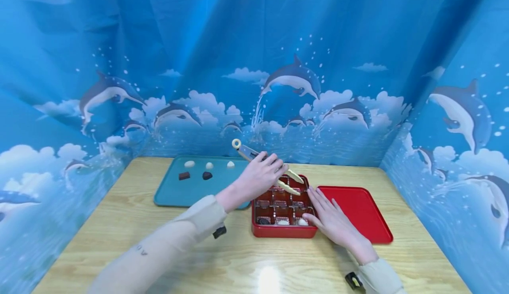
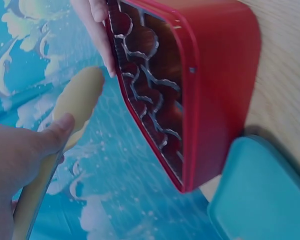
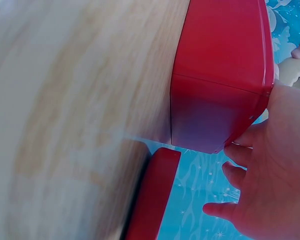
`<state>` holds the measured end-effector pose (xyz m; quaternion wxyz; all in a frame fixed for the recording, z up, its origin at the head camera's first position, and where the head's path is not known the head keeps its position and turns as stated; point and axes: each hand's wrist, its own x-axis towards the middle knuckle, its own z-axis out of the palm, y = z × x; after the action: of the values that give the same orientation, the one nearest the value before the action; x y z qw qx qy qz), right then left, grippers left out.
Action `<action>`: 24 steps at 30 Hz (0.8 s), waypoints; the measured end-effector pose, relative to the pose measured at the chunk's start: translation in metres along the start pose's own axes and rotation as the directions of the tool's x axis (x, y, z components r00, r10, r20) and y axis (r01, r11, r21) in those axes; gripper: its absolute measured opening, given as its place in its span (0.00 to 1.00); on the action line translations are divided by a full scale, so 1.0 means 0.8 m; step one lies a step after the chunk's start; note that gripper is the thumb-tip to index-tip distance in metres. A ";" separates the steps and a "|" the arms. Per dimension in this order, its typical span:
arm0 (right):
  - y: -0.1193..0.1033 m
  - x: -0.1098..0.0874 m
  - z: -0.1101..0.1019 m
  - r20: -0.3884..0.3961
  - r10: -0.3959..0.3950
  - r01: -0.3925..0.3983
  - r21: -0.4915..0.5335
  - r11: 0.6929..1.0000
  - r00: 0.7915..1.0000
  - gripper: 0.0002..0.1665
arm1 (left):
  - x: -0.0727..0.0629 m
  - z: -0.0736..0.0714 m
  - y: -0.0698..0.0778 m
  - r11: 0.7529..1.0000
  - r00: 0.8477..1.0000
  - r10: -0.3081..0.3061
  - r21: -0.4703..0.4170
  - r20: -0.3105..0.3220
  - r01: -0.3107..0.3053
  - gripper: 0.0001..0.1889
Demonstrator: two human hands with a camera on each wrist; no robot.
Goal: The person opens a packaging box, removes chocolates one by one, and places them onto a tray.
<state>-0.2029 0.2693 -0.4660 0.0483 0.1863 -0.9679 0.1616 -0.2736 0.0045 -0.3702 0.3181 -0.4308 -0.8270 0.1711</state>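
Note:
My left hand (image 1: 260,175) grips a pair of tongs (image 1: 247,152) with cream tips and a ring at the top end. Over the back part of a red box (image 1: 284,231), the two tips stand apart with nothing seen between them. Clear dividers split the box into compartments; the front row has a dark chocolate (image 1: 263,221) and two white chocolates (image 1: 282,221). My right hand (image 1: 332,216) lies along the box's right rim, fingers extended. In the left wrist view, the thumb presses on the tongs (image 2: 72,105).
On the left, a teal tray (image 1: 171,194) bears several white and dark pieces, among them a brown rectangular chocolate (image 1: 184,176). A flat red tray (image 1: 366,214) lies right of the box, partly behind my right hand. A dolphin-print curtain (image 1: 254,86) closes off the table's back.

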 end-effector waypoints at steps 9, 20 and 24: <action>0.000 0.000 -0.001 0.008 0.011 -0.011 -0.001 1.000 1.000 0.49 | 0.032 -0.007 0.020 0.989 0.983 0.123 0.060 0.136 -0.132 0.20; 0.001 0.000 -0.003 -0.006 0.001 -0.001 0.007 1.000 1.000 0.48 | 0.074 -0.011 0.045 0.950 0.935 0.197 0.179 0.295 -0.257 0.16; 0.000 0.002 -0.002 0.007 0.008 -0.008 0.007 1.000 1.000 0.49 | 0.086 -0.015 0.056 0.944 0.917 0.194 0.187 0.349 -0.271 0.13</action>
<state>-0.2039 0.2692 -0.4644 0.0435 0.1832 -0.9682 0.1646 -0.2674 0.0866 -0.3601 0.2023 -0.4524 -0.7850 0.3717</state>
